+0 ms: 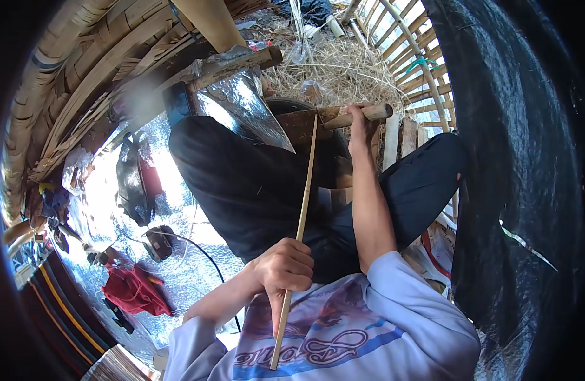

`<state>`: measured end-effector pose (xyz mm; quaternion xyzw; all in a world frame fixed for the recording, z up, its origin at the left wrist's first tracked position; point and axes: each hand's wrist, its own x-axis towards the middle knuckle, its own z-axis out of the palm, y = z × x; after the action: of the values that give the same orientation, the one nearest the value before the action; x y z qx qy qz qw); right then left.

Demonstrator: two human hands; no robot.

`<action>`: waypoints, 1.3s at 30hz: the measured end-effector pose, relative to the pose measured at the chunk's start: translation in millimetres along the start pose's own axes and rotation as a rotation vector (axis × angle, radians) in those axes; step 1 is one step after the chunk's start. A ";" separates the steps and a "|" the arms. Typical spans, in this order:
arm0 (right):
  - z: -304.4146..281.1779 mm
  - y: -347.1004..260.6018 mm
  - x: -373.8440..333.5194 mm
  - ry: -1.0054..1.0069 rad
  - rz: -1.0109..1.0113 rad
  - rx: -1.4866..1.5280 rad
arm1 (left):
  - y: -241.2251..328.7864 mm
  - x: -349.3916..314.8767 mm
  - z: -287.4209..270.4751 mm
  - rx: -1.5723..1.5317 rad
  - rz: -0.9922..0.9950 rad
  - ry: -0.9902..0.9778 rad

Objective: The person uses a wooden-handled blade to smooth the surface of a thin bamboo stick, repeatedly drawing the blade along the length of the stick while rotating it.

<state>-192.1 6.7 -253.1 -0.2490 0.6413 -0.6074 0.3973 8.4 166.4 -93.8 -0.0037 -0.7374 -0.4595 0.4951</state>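
A long, thin bamboo strip (306,200) slants up from in front of my shirt, over my dark trousers, to a narrow tip. My left hand (285,265) is closed around its lower part, with the thumb pointing down along it. Further away, my right hand (360,127) grips a thick round wooden handle (377,113). A broad brown blade (299,126) seems to extend left from that handle, like a large knife. The strip's far tip lies over the blade in this view; whether they touch I cannot tell.
Dry shavings (337,70) cover the ground beyond my hands. A wooden beam (238,66) juts in at the upper left. Shiny foil sheeting on the left bears a red cloth (135,291) and a black corded device (158,243). Black plastic sheeting (508,159) hangs on the right.
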 end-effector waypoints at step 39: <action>0.1 8.1 -23.3 -0.049 -0.485 -0.170 | 69.9 62.2 -94.6 0.296 0.299 0.794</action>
<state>-177.6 26.4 -256.1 -0.4426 0.6018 -0.6227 0.2328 77.7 114.4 7.2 0.1372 -0.5394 -0.2385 0.7959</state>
